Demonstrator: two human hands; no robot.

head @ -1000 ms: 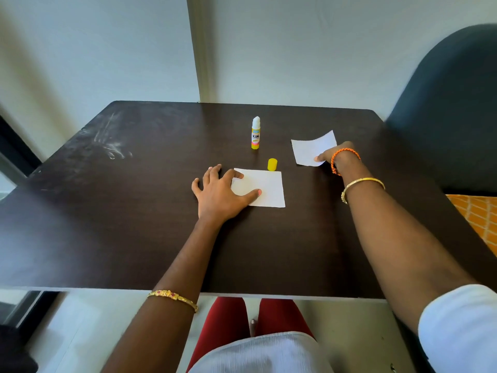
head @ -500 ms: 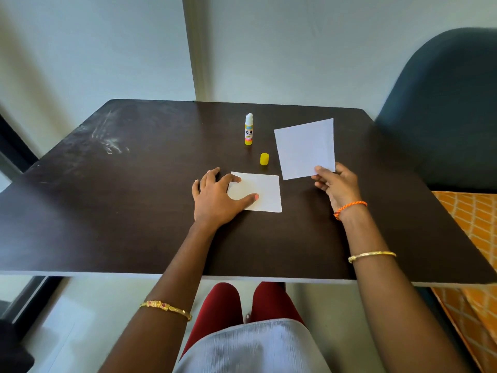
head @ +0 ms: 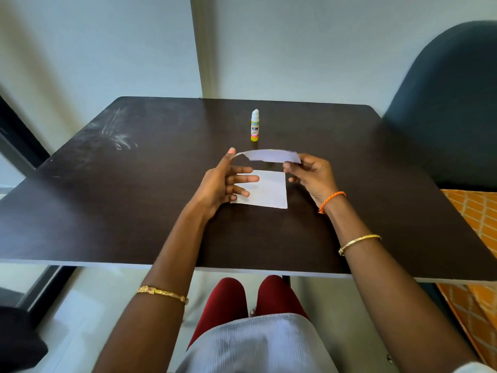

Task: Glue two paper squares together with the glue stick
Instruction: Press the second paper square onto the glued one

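Nearest, flat on dark table (head: 107,211): white paper square (head: 266,191), plain, near edge crisp, left part hidden behind left hand (head: 219,184). Above it, held clear of table: second paper square (head: 271,156), seen almost edge-on, bowed, pale with a bluish cast. Left end pinched at left thumb tip, other fingers loosely extended; right end pinched between thumb and fingers of right hand (head: 309,173). Farther back, upright and uncapped: glue stick (head: 255,125), yellow body, white tip, "KIN" on label.

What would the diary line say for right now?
left hand: pinches lifted paper square | right hand: pinches it too | second paper square: flat on table | glue stick: upright, uncapped
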